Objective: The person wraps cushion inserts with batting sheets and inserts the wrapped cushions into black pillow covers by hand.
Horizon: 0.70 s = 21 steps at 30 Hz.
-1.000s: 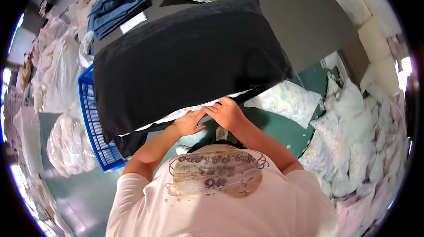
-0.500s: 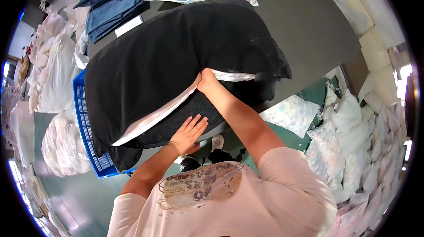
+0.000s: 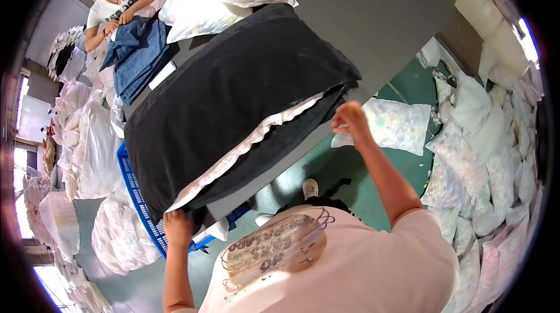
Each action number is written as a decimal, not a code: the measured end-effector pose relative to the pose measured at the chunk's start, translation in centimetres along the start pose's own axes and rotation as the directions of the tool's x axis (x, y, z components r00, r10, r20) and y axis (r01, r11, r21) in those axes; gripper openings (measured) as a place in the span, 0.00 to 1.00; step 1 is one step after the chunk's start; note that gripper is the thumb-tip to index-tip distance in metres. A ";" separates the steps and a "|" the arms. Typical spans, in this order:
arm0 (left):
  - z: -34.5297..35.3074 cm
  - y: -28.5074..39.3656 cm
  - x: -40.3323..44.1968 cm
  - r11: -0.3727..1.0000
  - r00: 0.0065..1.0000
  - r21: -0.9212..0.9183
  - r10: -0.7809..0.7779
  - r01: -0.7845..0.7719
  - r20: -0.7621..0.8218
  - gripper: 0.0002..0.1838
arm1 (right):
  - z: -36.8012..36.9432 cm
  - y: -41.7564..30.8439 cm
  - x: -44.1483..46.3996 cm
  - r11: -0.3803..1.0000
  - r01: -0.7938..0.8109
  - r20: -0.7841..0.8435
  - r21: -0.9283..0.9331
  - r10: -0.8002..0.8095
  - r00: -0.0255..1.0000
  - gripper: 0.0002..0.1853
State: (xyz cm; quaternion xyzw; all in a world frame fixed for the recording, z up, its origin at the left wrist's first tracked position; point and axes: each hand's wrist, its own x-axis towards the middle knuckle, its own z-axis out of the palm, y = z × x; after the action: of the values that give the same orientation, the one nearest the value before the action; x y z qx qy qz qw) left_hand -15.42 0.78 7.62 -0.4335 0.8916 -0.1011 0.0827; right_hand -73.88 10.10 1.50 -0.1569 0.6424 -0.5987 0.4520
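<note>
A large black cushion [image 3: 233, 91] lies on the grey table [image 3: 379, 21], its near side parted along a long slit where a strip of white lining [image 3: 251, 138] shows. At the cushion's near left corner, my left hand [image 3: 178, 228] has its fingers closed on the black fabric. My right hand [image 3: 352, 122] is off the cushion, just beyond its right end and over the table's edge. Its fingers are curled, and whether they hold anything is too small to tell.
A blue crate [image 3: 140, 205] stands below the table's left side. White pillows [image 3: 204, 13] and folded denim [image 3: 137, 59] lie across the table, where a co-worker [image 3: 119, 1] handles the denim. Stuffed bags [image 3: 466, 155] pile up at right; a patterned pillow [image 3: 396, 123] is on the floor.
My right hand has let go of the slit's middle and moved right. My left hand has gone to the cushion's left corner. The lifted upper fabric has dropped, and the view has shifted.
</note>
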 end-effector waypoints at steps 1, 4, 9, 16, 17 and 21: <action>0.3 -1.3 -0.8 0.997 1.000 0.072 -0.003 0.003 -0.006 0.26 | -0.4 -1.3 0.2 0.994 0.104 -0.130 -0.011 -0.105 0.986 0.18; -2.3 -0.7 0.2 0.990 0.987 0.053 -0.133 0.128 0.085 0.23 | -0.2 -4.2 2.3 0.983 0.178 -0.099 -0.043 -0.182 0.978 0.20; 7.5 -3.6 0.8 0.968 0.956 0.197 -0.198 0.156 0.215 0.25 | 0.8 -4.5 6.7 0.938 0.255 -0.092 -0.233 -0.282 0.955 0.14; 17.7 -4.4 1.6 0.428 0.981 0.903 -0.188 0.036 0.050 0.39 | -2.3 -5.0 3.7 0.795 0.309 -0.010 -0.522 -0.368 0.930 0.18; 17.0 -3.6 1.9 0.587 0.957 0.806 -0.180 -0.081 0.228 0.36 | -2.3 -5.3 3.1 0.768 0.324 0.020 -0.552 -0.376 0.926 0.20; 1.5 4.7 7.7 0.975 0.400 -0.219 0.212 -0.029 0.892 0.28 | -2.6 -3.8 3.7 0.532 0.429 0.075 -0.730 -0.561 0.825 0.20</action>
State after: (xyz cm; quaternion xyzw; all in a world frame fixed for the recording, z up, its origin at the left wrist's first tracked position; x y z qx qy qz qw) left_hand -23.36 -2.63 4.51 -0.3580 0.7372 0.2323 0.5239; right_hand -79.17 8.09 3.23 -0.4455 0.7876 -0.4117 0.1083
